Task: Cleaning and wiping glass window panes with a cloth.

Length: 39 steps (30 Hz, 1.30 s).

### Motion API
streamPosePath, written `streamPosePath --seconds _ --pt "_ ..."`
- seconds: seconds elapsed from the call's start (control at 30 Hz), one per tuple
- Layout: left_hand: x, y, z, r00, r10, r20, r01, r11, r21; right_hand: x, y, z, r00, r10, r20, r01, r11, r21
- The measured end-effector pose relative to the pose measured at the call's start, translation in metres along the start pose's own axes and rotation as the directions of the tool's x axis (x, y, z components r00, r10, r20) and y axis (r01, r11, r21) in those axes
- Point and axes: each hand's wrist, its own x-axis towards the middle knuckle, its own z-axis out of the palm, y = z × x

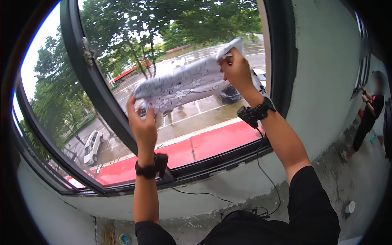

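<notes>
A whitish cloth point(183, 82) printed with flowers and dark line drawings is stretched between my two hands, in front of a dark-framed window. My left hand point(142, 119) grips its lower left end between thumb and fingers. Higher up, my right hand point(237, 70) pinches the right end, where a corner is bunched and stands above the fingers. The cloth slopes upward from left to right and looks folded over along its upper edge. Part of the cloth hangs behind my right wrist.
Black devices are strapped to my left wrist point(150, 167) and right wrist point(257, 113); thin cables point(269, 177) run down from them. The window frame point(101, 92) has a metal latch point(88, 52). A white cup point(350, 207), a small tub point(124, 239) and another person point(370, 113) are nearby.
</notes>
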Motion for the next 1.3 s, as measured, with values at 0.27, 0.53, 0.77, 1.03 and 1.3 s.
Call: streamPosePath --seconds 0.27,0.53,0.77,1.03,1.3 --pt "-0.035 0.030 -0.002 0.936 0.348 -0.054 -0.341 0.934 0.108 -0.044 0.024 0.014 0.775 -0.136 0.617 0.336 0.916 -0.220" --pt "-0.042 -0.015 0.108 0.657 0.502 0.562 -0.715 0.650 0.256 -0.091 0.061 0.002 0.639 -0.429 0.639 0.605 0.793 -0.074" --pt "-0.076 0.015 0.112 0.863 0.169 0.476 -0.255 0.959 0.122 -0.186 0.058 -0.024 0.974 -0.210 -0.081 0.182 0.947 -0.265" --pt "-0.129 0.075 0.071 0.802 0.056 0.595 0.191 0.920 -0.343 -0.245 0.015 -0.046 0.790 0.346 0.507 -0.602 0.595 0.532" --pt "-0.166 0.049 0.012 0.847 -0.262 0.462 0.412 0.873 -0.260 -0.275 0.023 -0.009 0.574 0.349 0.741 -0.716 0.653 0.247"
